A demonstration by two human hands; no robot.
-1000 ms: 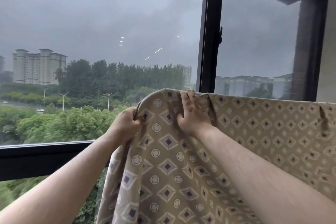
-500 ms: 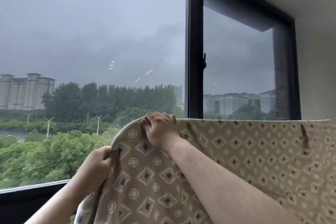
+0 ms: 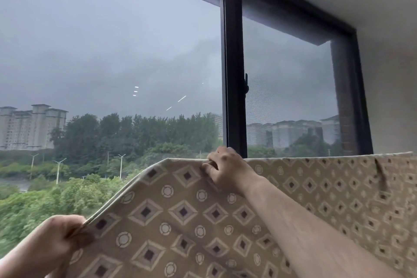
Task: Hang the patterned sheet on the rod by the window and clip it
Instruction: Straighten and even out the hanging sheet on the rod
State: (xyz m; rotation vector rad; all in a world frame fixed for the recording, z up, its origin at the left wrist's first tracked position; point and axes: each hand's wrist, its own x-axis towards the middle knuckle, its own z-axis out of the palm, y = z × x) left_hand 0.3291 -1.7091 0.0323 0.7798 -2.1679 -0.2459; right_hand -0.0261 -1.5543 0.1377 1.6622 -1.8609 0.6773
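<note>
Right hand (image 3: 225, 170) clamped on sheet (image 3: 191, 221) top edge; left hand (image 3: 56, 238) pinching low corner, down-left, edge sloping.

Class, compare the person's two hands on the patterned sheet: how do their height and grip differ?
The right hand is high, fingers hooked over the patterned sheet at its top edge. The left hand is much lower, pinching the sloping side edge. Both grip the sheet.

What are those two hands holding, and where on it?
Both hold the patterned sheet. The right hand pinches its top edge in front of the window frame; the left hand grips the sloping side edge, lower down.
</note>
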